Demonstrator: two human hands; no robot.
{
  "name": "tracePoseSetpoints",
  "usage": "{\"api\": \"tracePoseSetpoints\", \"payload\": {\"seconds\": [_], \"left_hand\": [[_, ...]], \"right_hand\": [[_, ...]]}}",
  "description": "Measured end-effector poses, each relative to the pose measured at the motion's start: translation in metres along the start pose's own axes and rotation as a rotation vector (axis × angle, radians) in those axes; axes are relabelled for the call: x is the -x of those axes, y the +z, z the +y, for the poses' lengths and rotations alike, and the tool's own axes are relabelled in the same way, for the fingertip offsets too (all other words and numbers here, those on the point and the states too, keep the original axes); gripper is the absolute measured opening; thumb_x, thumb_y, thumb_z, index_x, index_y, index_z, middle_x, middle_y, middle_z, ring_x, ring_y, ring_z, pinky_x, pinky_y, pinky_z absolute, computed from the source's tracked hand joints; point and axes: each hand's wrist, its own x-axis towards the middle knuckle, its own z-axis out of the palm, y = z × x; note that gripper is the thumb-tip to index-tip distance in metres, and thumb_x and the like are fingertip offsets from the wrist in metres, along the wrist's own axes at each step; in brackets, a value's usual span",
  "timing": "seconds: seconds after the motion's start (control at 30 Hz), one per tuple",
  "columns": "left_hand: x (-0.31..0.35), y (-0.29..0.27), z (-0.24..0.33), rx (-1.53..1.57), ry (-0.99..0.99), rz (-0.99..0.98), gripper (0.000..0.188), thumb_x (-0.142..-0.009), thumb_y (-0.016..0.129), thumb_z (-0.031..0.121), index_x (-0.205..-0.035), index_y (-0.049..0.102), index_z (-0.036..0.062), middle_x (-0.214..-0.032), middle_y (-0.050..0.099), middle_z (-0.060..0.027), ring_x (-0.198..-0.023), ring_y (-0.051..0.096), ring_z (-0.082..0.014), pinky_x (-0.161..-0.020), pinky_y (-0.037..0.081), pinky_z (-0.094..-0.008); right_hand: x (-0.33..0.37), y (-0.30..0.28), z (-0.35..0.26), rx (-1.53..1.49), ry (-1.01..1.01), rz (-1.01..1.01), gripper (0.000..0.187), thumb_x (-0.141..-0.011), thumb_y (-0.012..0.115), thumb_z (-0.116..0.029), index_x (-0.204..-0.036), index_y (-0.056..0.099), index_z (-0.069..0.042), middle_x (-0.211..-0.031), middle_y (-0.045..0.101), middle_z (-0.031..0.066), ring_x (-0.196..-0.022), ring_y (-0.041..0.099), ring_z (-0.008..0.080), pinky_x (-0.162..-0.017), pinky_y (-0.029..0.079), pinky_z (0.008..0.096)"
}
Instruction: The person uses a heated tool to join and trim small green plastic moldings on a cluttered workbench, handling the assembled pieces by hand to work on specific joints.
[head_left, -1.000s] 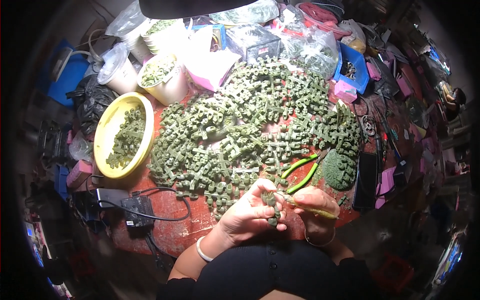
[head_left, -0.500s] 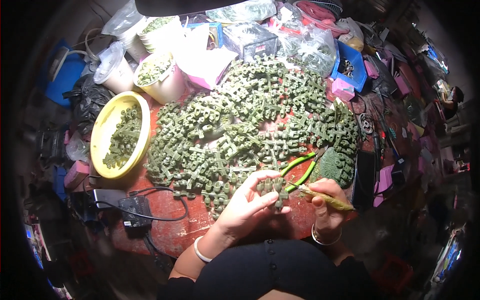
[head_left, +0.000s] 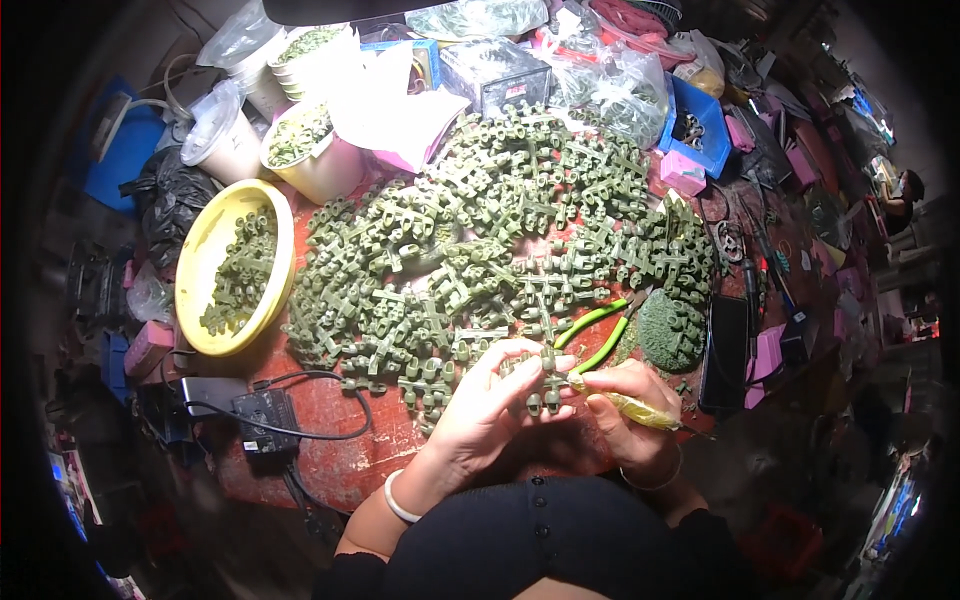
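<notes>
The left hand [head_left: 488, 402] is pinching a green branched piece [head_left: 551, 398], apparently steadying it beside the yellow-handled tool [head_left: 650, 413] the right hand [head_left: 637, 448] is gripping; I'm not quite seeing its tip. Similar pieces [head_left: 470, 265] are lying handily beyond both hands.

Through my camera I see the held piece [head_left: 552, 400] is dull green, the tool handle [head_left: 645, 412] yellow, the plier handles [head_left: 603, 349] bright green, the table [head_left: 390, 450] patchy red.

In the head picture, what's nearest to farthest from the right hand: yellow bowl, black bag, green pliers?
From the right hand:
1. Green pliers, just ahead, slightly left.
2. Yellow bowl, across to the left.
3. Black bag, farther left, beyond the bowl.
</notes>
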Motion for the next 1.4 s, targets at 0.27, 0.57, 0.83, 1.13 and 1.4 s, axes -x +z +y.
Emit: {"api": "tracePoseSetpoints", "payload": {"seconds": [0.27, 0.57, 0.83, 1.13, 1.4], "left_hand": [[0.000, -0.004, 0.000, 0.004, 0.035, 0.006, 0.021, -0.098, 0.060, 0.012, -0.117, 0.053, 0.0065, -0.115, 0.067, -0.0149, -0.096, 0.067, -0.0237, -0.082, 0.057, -0.0423], [-0.001, -0.008, -0.007, -0.048, 0.108, 0.020, 0.021, -0.098, 0.059, 0.009, -0.117, 0.053, 0.0049, -0.115, 0.067, -0.0160, -0.093, 0.067, -0.0223, -0.078, 0.056, -0.0367], [-0.004, -0.009, -0.013, -0.069, 0.161, 0.059, 0.018, -0.098, 0.058, 0.004, -0.116, 0.055, 0.0037, -0.113, 0.068, -0.0168, -0.093, 0.068, -0.0202, -0.082, 0.056, -0.0334], [-0.005, -0.005, -0.010, -0.126, 0.181, 0.104, 0.019, -0.097, 0.059, 0.005, -0.116, 0.054, 0.0019, -0.109, 0.068, -0.0165, -0.093, 0.068, -0.0213, -0.080, 0.058, -0.0317], [0.001, -0.001, 0.003, 0.111, 0.038, -0.064, 0.036, -0.105, 0.045, 0.026, -0.132, 0.045, 0.0025, -0.128, 0.059, -0.0228, -0.114, 0.062, -0.0363, -0.096, 0.054, -0.0494]], "right_hand": [[0.006, 0.010, 0.007, 0.015, -0.111, 0.000, 0.025, -0.083, 0.074, -0.001, -0.108, 0.070, -0.001, -0.087, 0.064, 0.0107, -0.076, 0.063, 0.0229, -0.068, 0.052, 0.0311], [-0.013, -0.003, 0.003, 0.294, -0.465, -0.227, 0.030, -0.073, 0.069, -0.005, -0.102, 0.071, 0.001, -0.089, 0.065, 0.0083, -0.081, 0.064, 0.0226, -0.071, 0.055, 0.0313], [-0.017, -0.003, -0.010, 0.538, -0.583, -0.364, 0.030, -0.074, 0.064, -0.008, -0.103, 0.066, 0.001, -0.089, 0.061, 0.0074, -0.082, 0.063, 0.0205, -0.075, 0.057, 0.0322], [-0.018, 0.004, -0.011, 0.341, -0.556, -0.342, 0.030, -0.077, 0.065, -0.010, -0.104, 0.067, 0.002, -0.083, 0.059, 0.0064, -0.075, 0.063, 0.0203, -0.069, 0.054, 0.0324], [-0.010, -0.006, 0.003, 0.121, -0.017, 0.081, 0.021, -0.087, 0.071, -0.001, -0.107, 0.068, 0.003, -0.082, 0.066, 0.0105, -0.067, 0.058, 0.0160, -0.062, 0.046, 0.0265]]}}
